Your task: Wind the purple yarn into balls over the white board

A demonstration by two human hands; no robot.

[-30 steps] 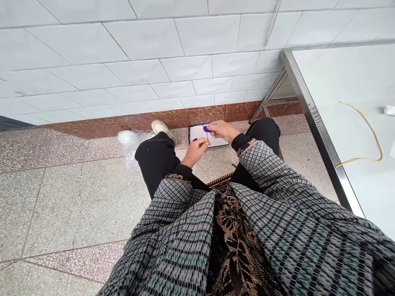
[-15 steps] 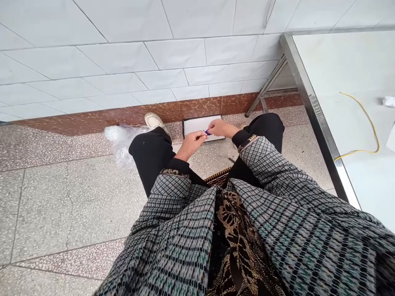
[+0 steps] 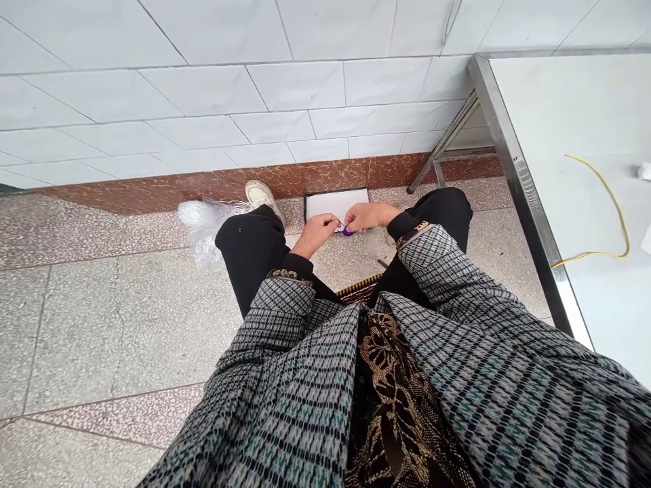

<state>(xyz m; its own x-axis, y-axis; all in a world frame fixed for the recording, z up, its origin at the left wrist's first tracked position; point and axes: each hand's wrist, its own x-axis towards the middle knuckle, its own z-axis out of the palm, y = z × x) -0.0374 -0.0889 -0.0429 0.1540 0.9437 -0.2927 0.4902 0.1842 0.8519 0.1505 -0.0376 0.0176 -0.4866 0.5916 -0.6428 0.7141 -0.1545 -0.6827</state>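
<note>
Between my knees, my right hand (image 3: 367, 217) has its fingers pinched on a small purple item (image 3: 348, 232), which pokes out below the fingertips. It is too small to tell its kind. Close by on the left, my left hand (image 3: 320, 233) is closed in a pinch, its fingertips pointing at the purple item. A thin dark line seems to run between the two hands; what the left fingers hold is too small to make out. Beneath and beyond both hands lies a white tray-like box (image 3: 333, 203) with a dark rim, on the floor against the wall.
A clear plastic bag (image 3: 203, 230) lies on the floor beside my pale shoe (image 3: 260, 198). To the right stands a metal-edged table (image 3: 529, 183) with a yellow cord (image 3: 613, 196) on its white top. The tiled wall (image 3: 285, 98) rises just ahead.
My hands have drawn slightly apart. The purple item has shifted from between both hands' fingertips to just below my right fingers. The view has moved slightly.
</note>
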